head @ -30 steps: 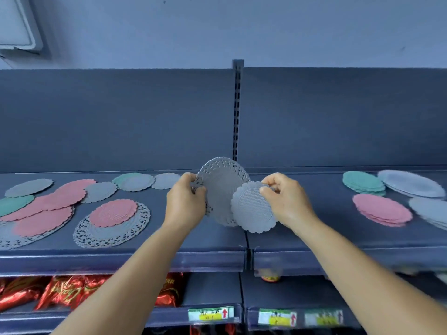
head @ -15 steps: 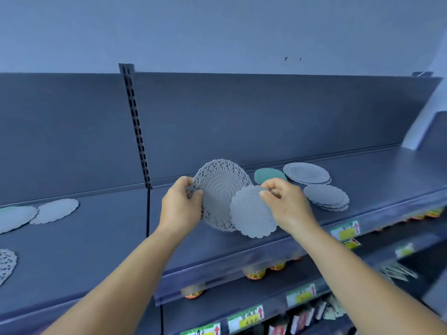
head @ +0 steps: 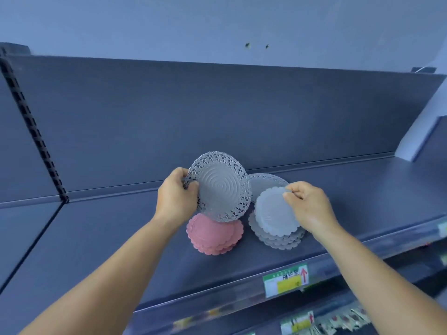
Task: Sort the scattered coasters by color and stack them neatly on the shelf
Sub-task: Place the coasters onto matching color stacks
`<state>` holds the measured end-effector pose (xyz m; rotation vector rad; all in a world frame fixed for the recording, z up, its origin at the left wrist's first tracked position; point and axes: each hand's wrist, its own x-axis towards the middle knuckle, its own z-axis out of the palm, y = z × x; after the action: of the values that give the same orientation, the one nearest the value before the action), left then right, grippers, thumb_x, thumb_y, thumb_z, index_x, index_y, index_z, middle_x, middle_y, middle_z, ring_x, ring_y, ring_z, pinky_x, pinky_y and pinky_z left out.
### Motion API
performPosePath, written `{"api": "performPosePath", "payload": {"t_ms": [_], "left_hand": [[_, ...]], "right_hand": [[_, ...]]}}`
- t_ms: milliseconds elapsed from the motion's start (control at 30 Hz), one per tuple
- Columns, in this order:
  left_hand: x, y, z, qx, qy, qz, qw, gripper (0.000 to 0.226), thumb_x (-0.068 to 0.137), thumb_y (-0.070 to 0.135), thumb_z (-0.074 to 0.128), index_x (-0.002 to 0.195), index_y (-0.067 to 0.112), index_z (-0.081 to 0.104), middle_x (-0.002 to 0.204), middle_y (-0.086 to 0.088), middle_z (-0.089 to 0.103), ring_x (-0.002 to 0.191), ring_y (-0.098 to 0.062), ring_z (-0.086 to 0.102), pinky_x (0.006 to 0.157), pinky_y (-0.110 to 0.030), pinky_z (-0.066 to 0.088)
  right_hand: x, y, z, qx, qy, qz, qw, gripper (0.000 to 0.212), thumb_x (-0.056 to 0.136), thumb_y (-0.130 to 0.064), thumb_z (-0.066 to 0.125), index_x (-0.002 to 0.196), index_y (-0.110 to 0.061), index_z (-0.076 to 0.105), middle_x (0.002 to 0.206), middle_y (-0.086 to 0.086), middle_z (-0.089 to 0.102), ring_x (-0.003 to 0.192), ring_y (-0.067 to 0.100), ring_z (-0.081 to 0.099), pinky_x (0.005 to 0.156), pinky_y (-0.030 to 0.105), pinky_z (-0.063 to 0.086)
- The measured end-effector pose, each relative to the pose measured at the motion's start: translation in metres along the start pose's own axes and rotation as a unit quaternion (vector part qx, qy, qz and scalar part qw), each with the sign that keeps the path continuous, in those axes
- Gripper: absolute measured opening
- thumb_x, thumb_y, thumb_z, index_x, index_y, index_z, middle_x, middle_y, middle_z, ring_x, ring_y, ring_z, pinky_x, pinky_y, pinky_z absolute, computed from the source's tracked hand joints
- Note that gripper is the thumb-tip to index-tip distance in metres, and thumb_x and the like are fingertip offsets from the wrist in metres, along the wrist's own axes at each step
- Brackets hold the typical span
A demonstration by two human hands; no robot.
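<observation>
My left hand grips the left rim of a large grey lace-edged coaster and holds it upright above the shelf. A small grey scalloped coaster is pinched at its top edge by my right hand, just over a stack of grey scalloped coasters. Left of that stack lies a pink stack, partly hidden by the lace coaster. Another large grey lace coaster lies behind the grey stack.
The dark grey shelf runs left and right with a tall back panel. A slotted upright stands at the far left. Price labels hang on the front edge, with a lower shelf of goods beneath.
The view has swung right and closer to the sorted stacks. My right hand has carried the small grey coaster down over the grey stack; the left hand still holds the lace coaster.
</observation>
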<state>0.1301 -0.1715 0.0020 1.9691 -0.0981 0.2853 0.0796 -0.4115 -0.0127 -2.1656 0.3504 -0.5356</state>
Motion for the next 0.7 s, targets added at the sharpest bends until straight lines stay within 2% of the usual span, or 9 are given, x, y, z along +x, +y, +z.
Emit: {"api": "performPosePath", "payload": {"t_ms": [133,200,267,333,433,533,600,633,700], "left_hand": [[0.007,0.01,0.027,0.006,0.002,-0.003,1.0,0.012,0.092,0.011,0.048,0.093,0.02,0.055,0.082,-0.003,0.067,0.066,-0.018,0.057,0.052,-0.023,0.045],[0.011,0.011,0.036,0.004,-0.003,-0.01,1.0,0.012,0.092,0.011,0.049,0.093,0.02,0.055,0.083,-0.004,0.067,0.068,-0.02,0.058,0.055,-0.027,0.049],[0.018,0.011,0.046,0.003,-0.008,-0.016,1.0,0.013,0.092,0.011,0.049,0.088,0.021,0.055,0.081,-0.006,0.067,0.068,-0.024,0.06,0.06,-0.034,0.053],[0.025,0.012,0.055,0.001,-0.017,-0.018,1.0,0.014,0.091,0.011,0.049,0.084,0.022,0.055,0.077,-0.009,0.066,0.065,-0.027,0.06,0.064,-0.039,0.054],[0.033,0.017,0.071,-0.014,-0.042,-0.024,0.999,0.013,0.092,0.01,0.049,0.086,0.019,0.056,0.077,-0.01,0.065,0.063,-0.025,0.058,0.066,-0.04,0.055],[0.045,0.022,0.092,-0.017,-0.069,-0.016,0.997,0.009,0.091,0.012,0.052,0.089,0.019,0.057,0.082,-0.006,0.068,0.073,-0.028,0.064,0.074,-0.041,0.057],[0.054,0.026,0.105,0.014,-0.079,0.004,0.997,0.009,0.09,0.012,0.053,0.097,0.017,0.057,0.078,0.001,0.062,0.073,-0.023,0.059,0.07,-0.03,0.05],[0.057,0.028,0.11,0.046,-0.081,0.019,0.995,0.017,0.089,0.011,0.054,0.106,0.016,0.056,0.082,0.002,0.061,0.076,-0.02,0.057,0.068,-0.025,0.045],[0.063,0.03,0.121,0.113,-0.089,0.047,0.988,0.044,0.087,0.008,0.056,0.13,0.014,0.045,0.11,-0.003,0.059,0.098,-0.022,0.056,0.077,-0.021,0.039]], "right_hand": [[0.018,0.024,0.004,-0.088,-0.06,-0.003,0.994,0.006,0.084,-0.016,0.06,0.088,-0.019,0.062,0.076,-0.006,0.06,0.078,0.02,0.055,0.063,0.025,0.041],[0.023,0.033,0.007,-0.14,-0.086,-0.018,0.986,0.014,0.08,-0.02,0.066,0.094,-0.02,0.064,0.083,-0.007,0.051,0.082,0.015,0.052,0.071,0.027,0.042],[0.028,0.036,0.006,-0.161,-0.103,-0.021,0.981,0.03,0.078,-0.026,0.07,0.107,-0.023,0.062,0.098,-0.005,0.048,0.087,0.011,0.05,0.08,0.027,0.042],[0.033,0.033,0.003,-0.149,-0.114,-0.028,0.982,0.041,0.081,-0.029,0.067,0.121,-0.025,0.056,0.109,-0.005,0.05,0.093,0.01,0.051,0.085,0.027,0.042],[0.043,0.023,-0.002,-0.047,-0.128,-0.014,0.991,0.05,0.091,-0.03,0.053,0.139,-0.024,0.041,0.119,-0.006,0.059,0.103,0.01,0.055,0.09,0.024,0.039],[0.059,0.019,-0.001,0.005,-0.11,-0.006,0.994,0.05,0.091,-0.026,0.054,0.138,-0.022,0.039,0.107,-0.005,0.066,0.1,0.013,0.058,0.091,0.031,0.043],[0.073,0.021,0.001,0.0,-0.075,0.007,0.997,0.048,0.087,-0.018,0.058,0.133,-0.022,0.045,0.101,0.001,0.068,0.096,0.019,0.061,0.089,0.037,0.048],[0.08,0.022,0.002,-0.005,-0.062,0.019,0.998,0.047,0.086,-0.015,0.058,0.132,-0.022,0.047,0.104,0.003,0.067,0.095,0.022,0.061,0.085,0.034,0.047],[0.093,0.025,0.005,-0.028,-0.049,0.026,0.998,0.046,0.087,-0.013,0.056,0.131,-0.023,0.048,0.114,0.006,0.062,0.099,0.022,0.057,0.081,0.027,0.041]]}}
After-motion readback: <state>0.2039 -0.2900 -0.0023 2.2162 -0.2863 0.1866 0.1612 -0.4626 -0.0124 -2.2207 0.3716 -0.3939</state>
